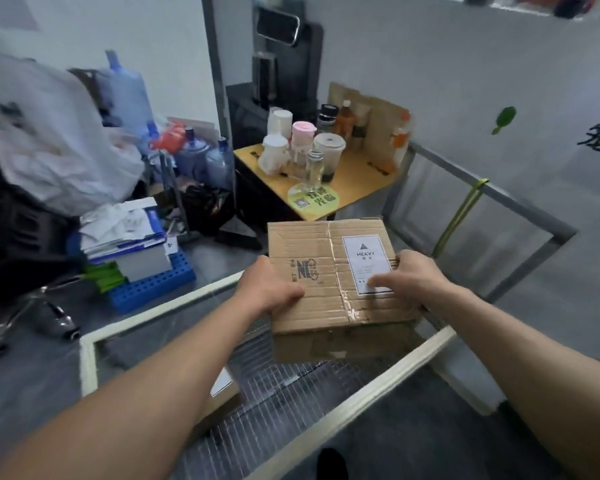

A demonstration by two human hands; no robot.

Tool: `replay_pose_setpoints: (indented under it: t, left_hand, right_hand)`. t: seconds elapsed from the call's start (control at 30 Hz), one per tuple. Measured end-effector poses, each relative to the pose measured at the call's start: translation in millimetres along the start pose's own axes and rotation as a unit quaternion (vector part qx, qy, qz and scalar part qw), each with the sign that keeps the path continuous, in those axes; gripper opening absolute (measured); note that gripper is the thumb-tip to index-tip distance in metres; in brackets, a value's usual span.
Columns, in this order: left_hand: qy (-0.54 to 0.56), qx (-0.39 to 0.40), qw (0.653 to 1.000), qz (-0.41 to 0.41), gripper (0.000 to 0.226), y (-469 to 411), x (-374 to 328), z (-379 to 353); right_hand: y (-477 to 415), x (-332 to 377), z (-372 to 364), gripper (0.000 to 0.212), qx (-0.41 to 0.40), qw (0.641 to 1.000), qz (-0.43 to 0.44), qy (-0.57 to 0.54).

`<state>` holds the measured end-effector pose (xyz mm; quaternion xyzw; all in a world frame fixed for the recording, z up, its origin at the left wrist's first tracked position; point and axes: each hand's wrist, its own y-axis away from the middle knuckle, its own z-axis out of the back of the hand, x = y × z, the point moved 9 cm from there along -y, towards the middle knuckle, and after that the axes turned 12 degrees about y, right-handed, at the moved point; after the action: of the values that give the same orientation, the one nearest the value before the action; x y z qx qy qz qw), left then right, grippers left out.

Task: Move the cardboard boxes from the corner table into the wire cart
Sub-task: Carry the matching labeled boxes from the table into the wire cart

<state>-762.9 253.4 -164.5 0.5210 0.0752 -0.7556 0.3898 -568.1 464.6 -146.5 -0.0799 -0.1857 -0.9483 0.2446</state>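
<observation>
1. Here our left hand (269, 289) and right hand (409, 275) clasp the brown taped cardboard box (326, 258) by its sides, above the cream-framed wire cart (146, 317).
2. Beyond, the yellow-topped corner table (361, 183), crowded with cups (329, 144), meets grey walls (465, 64).

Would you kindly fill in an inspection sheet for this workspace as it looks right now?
Surface: wire cart, mesh floor, pale rim.
Job's things: cardboard box labelled HEAVY held above the cart; second box lies inside, partly hidden by an arm.
Clutter: corner table carries cups and bottles; water jugs, blue crate on the floor.
Grippers: left hand and right hand grip the held box's sides.
Cables: nothing seen.
Surroundings: yellow-green strap on a grey frame; grey walls.
</observation>
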Motion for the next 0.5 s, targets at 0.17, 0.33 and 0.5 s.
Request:
replay_pose_setpoints:
  t: [0.17,0.33,0.5]
  left_hand:
    - [0.006,-0.054,0.997,0.057,0.044,-9.9,44.2,5.3]
    - [0.015,-0.057,0.990,0.130,0.042,-20.9,88.6,-12.9]
    - [0.018,-0.088,0.975,0.205,0.067,-23.9,145.6,-34.6]
  right_hand:
    - [-50.2,34.2,-45.7,0.061,0.046,0.996,0.072,0.034]
    - [-85.7,42.1,-93.3,0.066,0.094,0.988,0.113,0.046]
    - [-110.6,36.1,-151.4,0.071,0.139,0.980,0.125,0.074]
